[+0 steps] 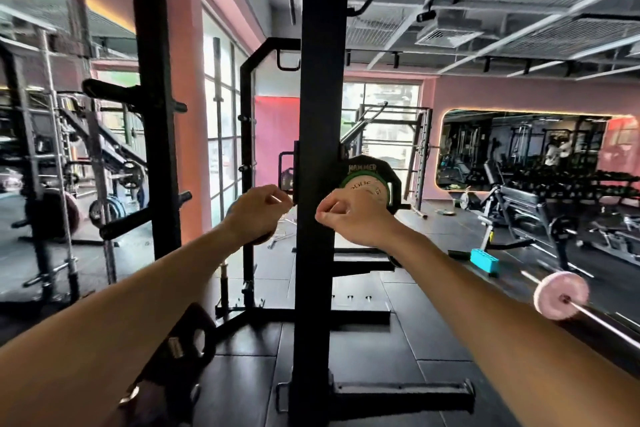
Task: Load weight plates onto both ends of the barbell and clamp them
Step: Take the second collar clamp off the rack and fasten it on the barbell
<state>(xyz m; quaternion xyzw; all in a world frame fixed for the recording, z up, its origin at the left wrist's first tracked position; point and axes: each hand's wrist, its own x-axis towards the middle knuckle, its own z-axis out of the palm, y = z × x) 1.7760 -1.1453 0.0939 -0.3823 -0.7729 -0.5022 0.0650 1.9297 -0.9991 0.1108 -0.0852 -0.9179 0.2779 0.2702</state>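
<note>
Two hands, left (258, 210) and right (349, 217), raised either side of black rack upright (317, 184), fingers curled, seemingly empty. Stored plates (372, 184) just behind right hand. Barbell (602, 317) with pink plate (561, 295) low right, running toward viewer; right arm nearer.

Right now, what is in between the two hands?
In the head view, a black upright rack post stands between the left hand and the right hand.

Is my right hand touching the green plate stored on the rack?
Cannot tell. In the head view the right hand overlaps the lower edge of the green plate, its fingers curled, but no contact or gap shows plainly.
</note>
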